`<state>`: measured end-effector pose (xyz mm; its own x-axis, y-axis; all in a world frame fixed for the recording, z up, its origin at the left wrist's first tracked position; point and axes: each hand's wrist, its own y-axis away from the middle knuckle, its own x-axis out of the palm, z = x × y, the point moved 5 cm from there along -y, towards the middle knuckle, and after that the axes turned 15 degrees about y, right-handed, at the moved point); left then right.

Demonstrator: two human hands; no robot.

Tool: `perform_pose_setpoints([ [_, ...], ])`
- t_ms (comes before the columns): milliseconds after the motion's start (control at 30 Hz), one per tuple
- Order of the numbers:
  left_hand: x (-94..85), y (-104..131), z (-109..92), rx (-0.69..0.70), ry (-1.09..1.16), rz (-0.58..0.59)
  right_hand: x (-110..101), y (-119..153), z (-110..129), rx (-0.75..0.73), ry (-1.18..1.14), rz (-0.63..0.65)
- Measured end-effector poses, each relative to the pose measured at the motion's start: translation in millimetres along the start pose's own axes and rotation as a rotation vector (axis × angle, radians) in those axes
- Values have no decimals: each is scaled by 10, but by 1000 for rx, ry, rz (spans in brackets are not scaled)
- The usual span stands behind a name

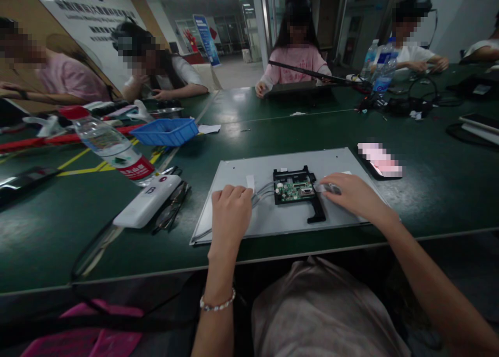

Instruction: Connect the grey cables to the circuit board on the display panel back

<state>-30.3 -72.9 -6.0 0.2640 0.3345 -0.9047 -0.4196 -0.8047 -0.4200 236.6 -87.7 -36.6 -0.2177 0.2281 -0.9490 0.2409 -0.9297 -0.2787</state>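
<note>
A green circuit board (294,190) sits in a black bracket (317,210) on a white panel (268,227). Grey cables (264,192) run from the board's left side toward my left hand (233,206), whose fingers are curled over them; its fingertips are hidden. A white strip (250,181) lies beside that hand. To the right of the bracket, my right hand (346,190) is closed on a small grey object near the board's edge; the object is too small to identify clearly.
A water bottle (113,149), a white power bank (148,202), glasses (171,209) and a blue tray (167,132) are on the left. A phone (380,160) lies right of the panel. Several people sit around the green table (312,131).
</note>
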Motion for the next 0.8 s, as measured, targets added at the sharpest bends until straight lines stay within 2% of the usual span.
perform_pose_setpoints([
  [267, 126, 7, -14, 23, 97, 55, 98, -206, -47, -67, -106, 85],
  [467, 133, 30, 34, -17, 171, 55, 169, -213, -129, 49, -260, 140],
  [633, 186, 40, 32, -25, 224, 106, 169, -180, -213, 95, -272, 117],
  [800, 279, 70, 43, -27, 270, 180, 193, -207, -181, 61, -241, 78],
])
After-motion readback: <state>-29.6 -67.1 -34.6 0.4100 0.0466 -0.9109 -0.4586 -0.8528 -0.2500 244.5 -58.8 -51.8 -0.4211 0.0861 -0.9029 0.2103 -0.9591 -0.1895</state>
